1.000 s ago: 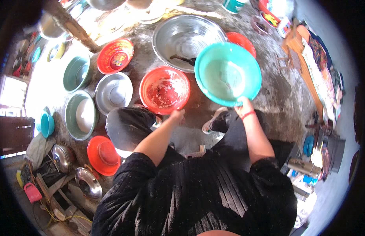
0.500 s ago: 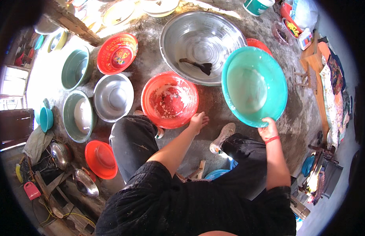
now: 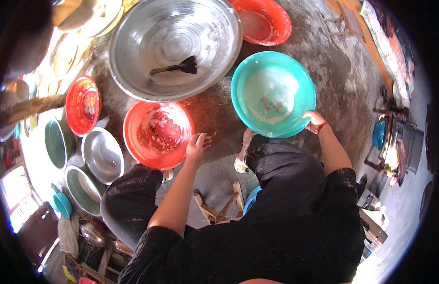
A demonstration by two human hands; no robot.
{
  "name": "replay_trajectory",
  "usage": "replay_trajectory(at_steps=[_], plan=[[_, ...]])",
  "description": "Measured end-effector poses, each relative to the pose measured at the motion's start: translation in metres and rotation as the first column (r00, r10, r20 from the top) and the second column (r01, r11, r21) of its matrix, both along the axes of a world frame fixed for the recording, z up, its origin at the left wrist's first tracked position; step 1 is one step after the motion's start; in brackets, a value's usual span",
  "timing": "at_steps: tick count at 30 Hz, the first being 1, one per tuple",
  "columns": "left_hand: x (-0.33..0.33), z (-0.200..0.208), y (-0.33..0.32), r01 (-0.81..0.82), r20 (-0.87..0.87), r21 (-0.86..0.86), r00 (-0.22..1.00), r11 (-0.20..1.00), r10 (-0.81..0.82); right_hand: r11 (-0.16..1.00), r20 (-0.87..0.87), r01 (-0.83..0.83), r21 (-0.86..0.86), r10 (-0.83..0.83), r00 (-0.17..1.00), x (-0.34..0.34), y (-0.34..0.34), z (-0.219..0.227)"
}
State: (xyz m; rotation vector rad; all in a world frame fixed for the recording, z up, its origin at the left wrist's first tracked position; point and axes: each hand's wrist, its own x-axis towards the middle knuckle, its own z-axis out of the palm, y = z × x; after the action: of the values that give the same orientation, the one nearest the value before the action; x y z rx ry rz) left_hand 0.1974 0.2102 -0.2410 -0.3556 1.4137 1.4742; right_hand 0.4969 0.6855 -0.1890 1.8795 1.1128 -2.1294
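My right hand (image 3: 314, 122) grips the near right rim of a teal basin (image 3: 240, 78), whose bottom is coated with a whitish layer. My left hand (image 3: 197, 146) has its fingers stretched out and holds nothing. It hovers at the right rim of a red basin (image 3: 135, 137) with white, crumbly residue inside; whether it touches the rim I cannot tell. Beyond these lies a large metal basin (image 3: 132, 71), and in it rests a dark, flat-bladed scraper (image 3: 184, 67) with a wooden handle.
Another red basin (image 3: 282, 21) stands behind the teal one. To the left are a patterned red basin (image 3: 72, 111), a small metal basin (image 3: 116, 165) and green basins (image 3: 79, 194). A wooden stool (image 3: 238, 193) is between my legs; a small chair (image 3: 345, 21) stands far right.
The view has turned, so the floor things appear farther left. My right hand has shifted the teal basin, and the red basin behind it now shows more fully. My left hand stays by the near red basin.
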Motion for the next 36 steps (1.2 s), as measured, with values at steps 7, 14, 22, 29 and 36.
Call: replay_trajectory(at_steps=[7,14,22,29,36], plan=[[-0.009,-0.037,0.054,0.366,-0.273,-0.148,0.878,0.919,-0.394,0.997,0.077,-0.077,-0.006,0.077,0.994,0.016,0.033,-0.089],[-0.024,-0.102,0.206,0.499,-0.176,-0.275,0.814,0.822,-0.554,0.829,0.304,-0.395,0.397,0.287,0.908,-0.017,0.062,-0.162],[-0.014,-0.123,0.255,0.503,-0.106,-0.412,0.802,0.76,-0.588,-0.159,0.713,-0.767,0.621,0.52,0.47,-0.098,-0.075,-0.233],[-0.014,-0.112,0.259,0.501,-0.076,-0.422,0.811,0.756,-0.58,-0.372,0.691,-0.853,0.364,0.723,-0.02,-0.204,-0.049,-0.267],[-0.011,-0.12,0.258,0.463,-0.094,-0.455,0.824,0.76,-0.558,-0.437,0.796,-0.707,0.557,0.524,0.303,-0.177,0.029,-0.273]])
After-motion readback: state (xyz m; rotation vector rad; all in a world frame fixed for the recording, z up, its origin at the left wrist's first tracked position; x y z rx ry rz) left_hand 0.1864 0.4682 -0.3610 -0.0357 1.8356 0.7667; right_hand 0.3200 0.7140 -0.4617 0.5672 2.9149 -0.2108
